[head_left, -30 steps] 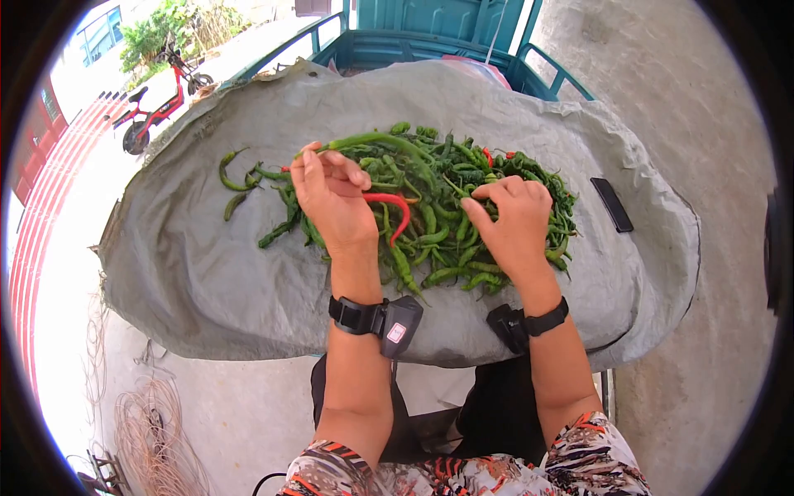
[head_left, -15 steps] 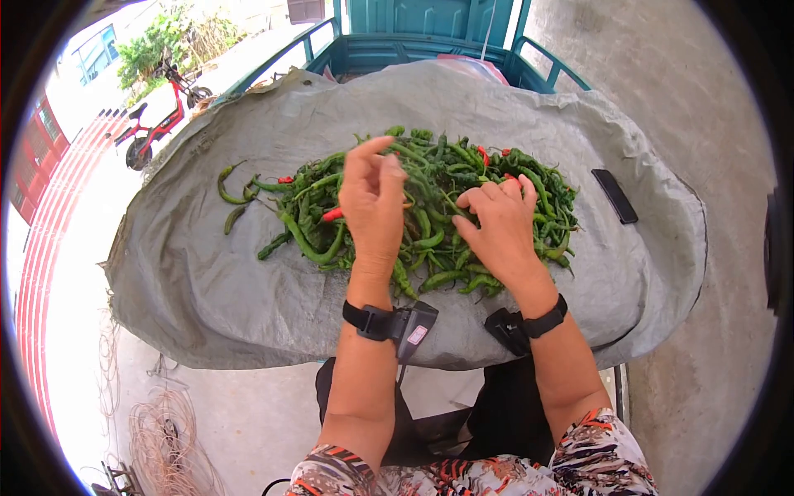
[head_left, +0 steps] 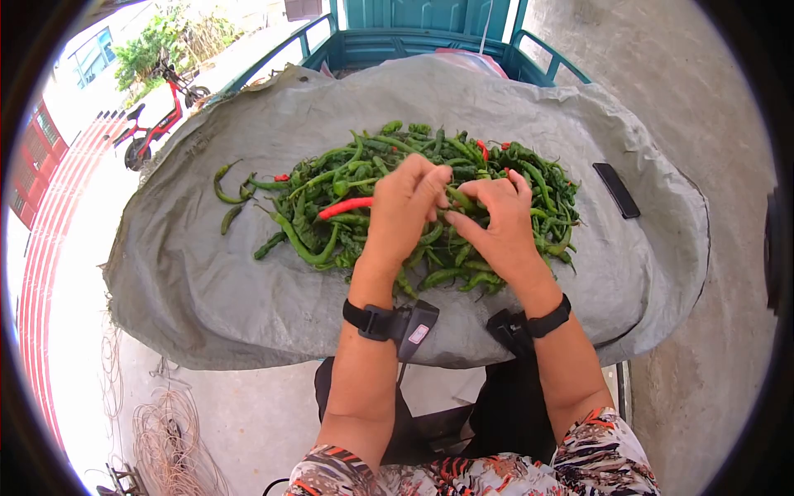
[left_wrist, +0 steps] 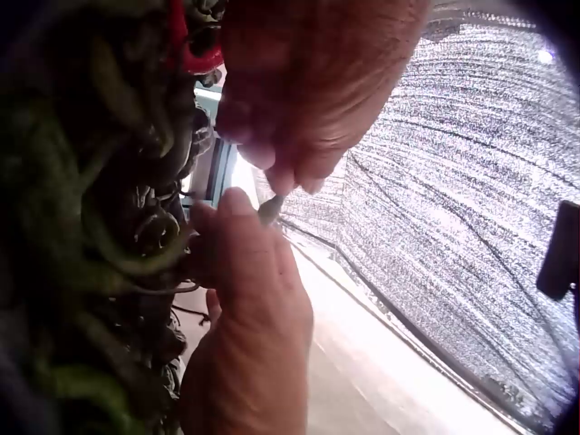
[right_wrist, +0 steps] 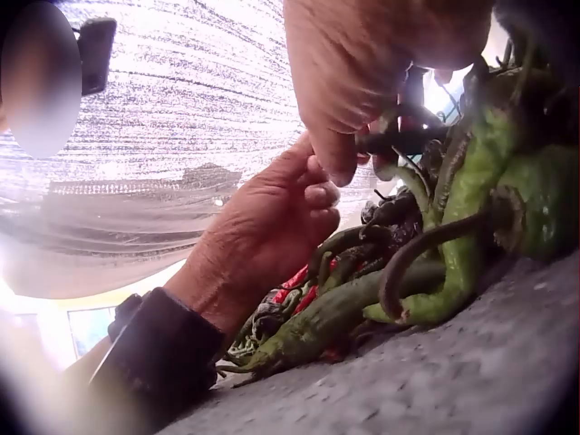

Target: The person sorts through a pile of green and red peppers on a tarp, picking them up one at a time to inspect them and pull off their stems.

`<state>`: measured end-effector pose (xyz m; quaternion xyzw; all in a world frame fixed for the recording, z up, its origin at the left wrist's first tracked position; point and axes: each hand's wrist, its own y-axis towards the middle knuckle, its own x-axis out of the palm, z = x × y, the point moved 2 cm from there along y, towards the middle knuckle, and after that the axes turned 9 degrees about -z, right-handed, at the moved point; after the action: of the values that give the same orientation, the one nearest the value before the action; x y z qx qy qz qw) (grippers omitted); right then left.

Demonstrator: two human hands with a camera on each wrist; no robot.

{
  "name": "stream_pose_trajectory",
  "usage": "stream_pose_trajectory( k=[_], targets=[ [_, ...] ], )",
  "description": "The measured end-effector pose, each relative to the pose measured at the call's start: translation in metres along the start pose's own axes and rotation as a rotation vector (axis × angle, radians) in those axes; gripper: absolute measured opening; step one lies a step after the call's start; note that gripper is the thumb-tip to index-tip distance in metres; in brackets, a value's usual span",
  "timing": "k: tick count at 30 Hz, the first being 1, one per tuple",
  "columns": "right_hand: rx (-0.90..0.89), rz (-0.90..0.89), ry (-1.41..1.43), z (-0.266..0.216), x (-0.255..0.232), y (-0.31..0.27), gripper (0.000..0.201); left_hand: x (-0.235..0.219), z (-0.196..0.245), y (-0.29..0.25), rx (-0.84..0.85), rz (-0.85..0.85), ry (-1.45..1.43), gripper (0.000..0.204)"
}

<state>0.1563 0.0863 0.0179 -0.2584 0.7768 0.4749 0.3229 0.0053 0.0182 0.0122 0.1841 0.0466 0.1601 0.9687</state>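
Both hands meet above the middle of a pile of green peppers (head_left: pixel 314 236). My left hand (head_left: pixel 399 213) has its fingertips pinched together at the end of a green pepper (head_left: pixel 457 198). The right hand (head_left: pixel 503 227) holds that pepper between thumb and fingers. In the left wrist view, a small green tip (left_wrist: pixel 270 210) shows between the left hand (left_wrist: pixel 317 82) above and the right hand (left_wrist: pixel 254 317) below. Seen from the right wrist, the right hand (right_wrist: pixel 381 63) grips a dark green pepper (right_wrist: pixel 408 140), its thumb close to the left fingertips.
A red pepper (head_left: pixel 346 207) lies on the pile left of the hands. Several loose peppers (head_left: pixel 230 217) are at the left. A black phone (head_left: pixel 616 190) rests on the grey sheet (head_left: pixel 207 289) at the right. Behind stands a teal cart (head_left: pixel 413 41).
The left hand, which carried a long green pepper on the left side, has let it go and moved right to the right hand. That hand has stayed nearly in place.
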Motion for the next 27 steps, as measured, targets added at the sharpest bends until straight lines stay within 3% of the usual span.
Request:
stream_pose_trajectory(
  k=[5,9,12,15,19,22,27],
  targets=[
    [-0.019,0.002,-0.043,0.007,0.005,-0.002,0.021,-0.015,0.003,-0.002,0.104,0.199,-0.283,0.028],
    [-0.054,-0.020,-0.063,0.003,0.004,-0.002,0.018,-0.018,0.002,-0.003,0.184,0.159,-0.596,0.028],
    [-0.007,-0.023,-0.048,0.009,0.003,-0.001,0.018,-0.038,-0.006,-0.003,0.374,0.293,-0.791,0.027],
    [0.125,0.209,0.093,0.020,-0.001,0.000,0.017,-0.050,-0.006,-0.009,0.462,0.564,-0.671,0.026],
    [0.294,0.119,-0.262,0.020,-0.007,-0.004,0.032,-0.040,0.005,-0.009,0.435,0.786,-0.588,0.037],
    [0.306,0.047,-0.355,0.031,0.000,-0.009,0.037,-0.032,0.010,-0.008,0.389,0.785,-0.373,0.049],
    [0.381,0.011,-0.327,0.029,-0.003,-0.005,0.031,-0.027,0.005,-0.007,0.309,0.543,-0.325,0.037]
  ],
)
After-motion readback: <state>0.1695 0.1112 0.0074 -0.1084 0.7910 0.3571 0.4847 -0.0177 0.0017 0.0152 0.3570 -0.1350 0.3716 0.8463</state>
